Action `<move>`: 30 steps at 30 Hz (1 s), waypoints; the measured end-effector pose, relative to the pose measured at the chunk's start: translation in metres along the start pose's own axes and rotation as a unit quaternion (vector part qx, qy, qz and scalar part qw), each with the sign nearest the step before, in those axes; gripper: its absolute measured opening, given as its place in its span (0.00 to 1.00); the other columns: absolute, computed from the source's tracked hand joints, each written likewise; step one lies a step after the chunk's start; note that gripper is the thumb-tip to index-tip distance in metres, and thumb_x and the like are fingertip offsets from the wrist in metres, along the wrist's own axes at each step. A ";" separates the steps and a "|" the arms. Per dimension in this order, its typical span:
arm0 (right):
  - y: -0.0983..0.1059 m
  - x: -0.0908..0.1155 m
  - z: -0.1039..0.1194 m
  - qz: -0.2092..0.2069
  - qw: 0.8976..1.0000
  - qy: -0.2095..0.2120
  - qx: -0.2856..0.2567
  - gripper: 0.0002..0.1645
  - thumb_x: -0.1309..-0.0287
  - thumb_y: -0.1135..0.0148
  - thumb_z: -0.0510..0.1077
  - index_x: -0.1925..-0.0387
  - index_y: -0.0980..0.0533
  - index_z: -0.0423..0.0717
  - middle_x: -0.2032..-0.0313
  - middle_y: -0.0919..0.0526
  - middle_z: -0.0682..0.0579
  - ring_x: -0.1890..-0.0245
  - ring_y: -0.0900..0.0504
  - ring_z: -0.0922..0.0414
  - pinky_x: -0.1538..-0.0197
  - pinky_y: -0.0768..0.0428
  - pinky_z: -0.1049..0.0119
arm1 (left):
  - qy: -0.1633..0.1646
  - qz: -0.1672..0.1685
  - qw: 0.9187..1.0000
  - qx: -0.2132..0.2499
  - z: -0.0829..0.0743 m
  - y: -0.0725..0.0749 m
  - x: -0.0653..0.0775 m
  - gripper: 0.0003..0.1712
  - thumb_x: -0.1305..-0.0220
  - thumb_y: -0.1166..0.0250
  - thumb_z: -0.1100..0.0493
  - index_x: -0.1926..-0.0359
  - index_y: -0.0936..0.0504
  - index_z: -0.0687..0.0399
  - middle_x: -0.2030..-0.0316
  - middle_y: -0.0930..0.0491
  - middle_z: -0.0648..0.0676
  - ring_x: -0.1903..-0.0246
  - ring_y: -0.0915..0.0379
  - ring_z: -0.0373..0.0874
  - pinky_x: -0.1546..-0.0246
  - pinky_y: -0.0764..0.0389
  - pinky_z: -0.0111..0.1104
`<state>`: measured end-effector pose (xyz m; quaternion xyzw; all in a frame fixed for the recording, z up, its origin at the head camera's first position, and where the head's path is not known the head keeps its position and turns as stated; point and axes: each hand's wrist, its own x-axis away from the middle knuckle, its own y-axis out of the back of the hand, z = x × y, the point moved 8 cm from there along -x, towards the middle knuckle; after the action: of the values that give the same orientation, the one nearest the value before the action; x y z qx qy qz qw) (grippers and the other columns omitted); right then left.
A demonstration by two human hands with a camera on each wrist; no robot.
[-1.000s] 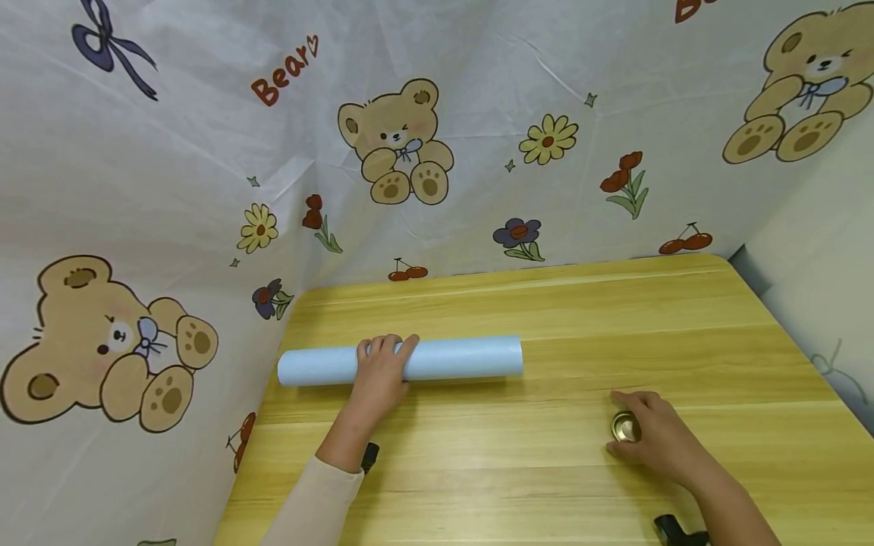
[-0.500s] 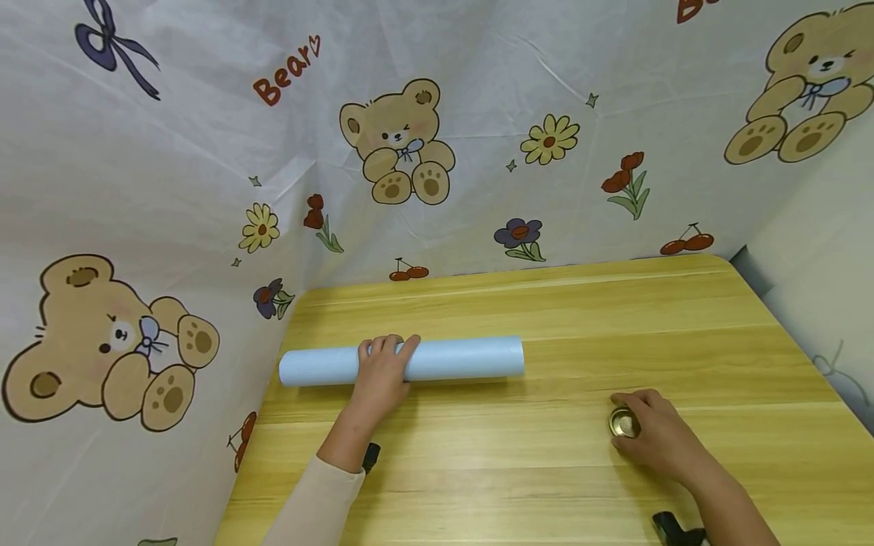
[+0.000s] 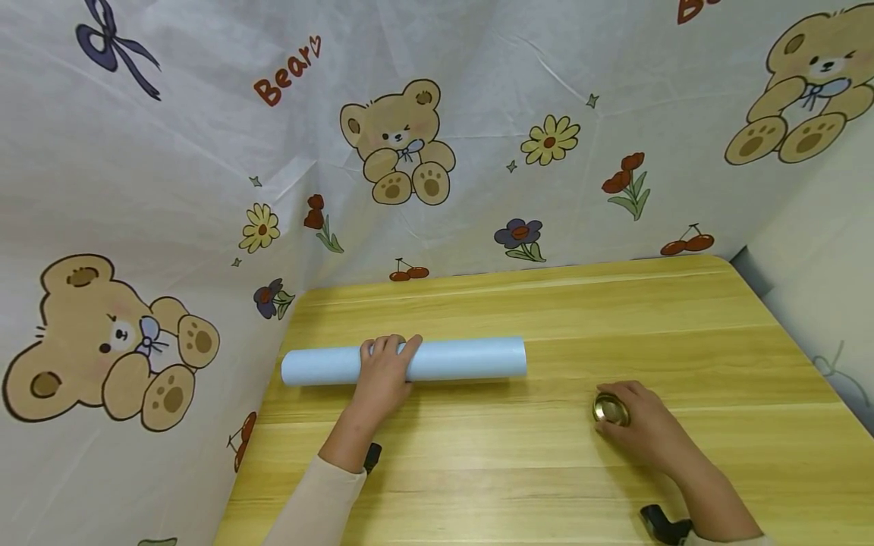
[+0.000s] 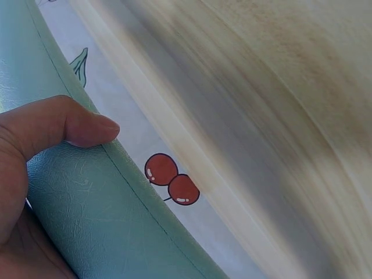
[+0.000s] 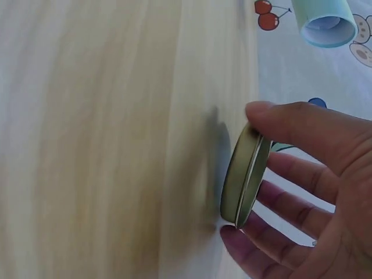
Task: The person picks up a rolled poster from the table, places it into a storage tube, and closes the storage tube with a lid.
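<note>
The white printed cloth [image 3: 205,144] reads "Bear" [image 3: 281,80] with a heart [image 3: 315,45], and, cut off, "Be" [image 3: 688,10].

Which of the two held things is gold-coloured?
The round piece in the right hand; the other, the long roll in the left hand, is light blue.

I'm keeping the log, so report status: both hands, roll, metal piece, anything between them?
Left hand gripping light blue roll. Right hand pinching round metal piece by its rim. No obstacle visible between the two things.
</note>
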<state>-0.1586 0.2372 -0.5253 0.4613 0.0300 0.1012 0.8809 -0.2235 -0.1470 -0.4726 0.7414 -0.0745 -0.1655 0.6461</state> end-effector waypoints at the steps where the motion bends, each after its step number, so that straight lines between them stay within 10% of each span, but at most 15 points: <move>1: 0.000 -0.001 0.002 0.000 1.000 0.005 -0.006 0.38 0.46 0.24 0.46 0.36 0.27 0.39 0.41 0.25 0.33 0.45 0.23 0.30 0.51 0.18 0.38 | 0.000 0.001 1.000 -0.001 0.000 0.000 0.000 0.47 0.49 0.20 0.60 0.29 0.31 0.41 0.40 0.25 0.58 0.39 0.32 0.59 0.35 0.39 0.59; 30: 0.004 -0.039 0.038 -0.073 0.988 0.088 -0.106 0.38 0.40 0.30 0.36 0.30 0.33 0.38 0.34 0.31 0.37 0.38 0.26 0.39 0.44 0.20 0.44 | -0.009 -0.003 1.000 0.003 -0.006 -0.001 0.000 0.48 0.51 0.20 0.62 0.30 0.30 0.44 0.40 0.25 0.59 0.39 0.31 0.60 0.35 0.39 0.59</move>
<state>-0.1914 0.2002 -0.5019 0.3514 0.1301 0.0798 0.9237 -0.2219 -0.1411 -0.4725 0.7418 -0.0787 -0.1736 0.6430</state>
